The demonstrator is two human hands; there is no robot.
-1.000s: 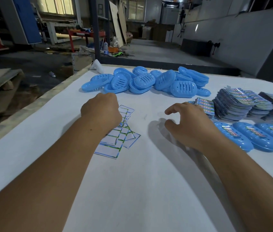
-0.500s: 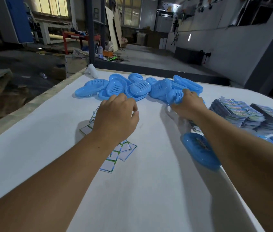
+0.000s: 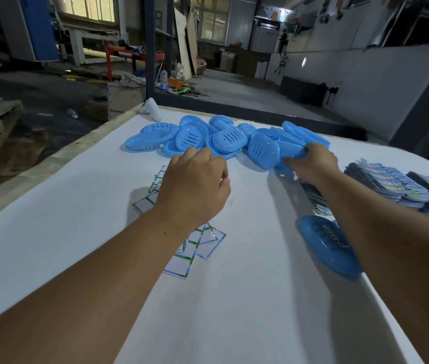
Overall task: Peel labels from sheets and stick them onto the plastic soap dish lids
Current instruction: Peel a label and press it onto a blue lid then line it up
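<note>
Gripping a blue lid [image 3: 291, 152] at the near side of the lid pile [image 3: 208, 137] by the desk's [image 3: 234, 311] far edge, the right hand [image 3: 313, 165] held its grip tight. The left hand [image 3: 195, 187] hovered with fingers curled over empty label sheets [image 3: 197, 245]; whether its grip held anything could not be told. Label stacks [image 3: 392, 182] lay at the right edge.

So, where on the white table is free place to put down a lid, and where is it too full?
Free: the white table left of the empty label sheets, and the near strip between the two forearms. Crowded: the far edge with the blue soap dish pile, where the right hand grips one, and the right side with label stacks and a labelled lid.
</note>
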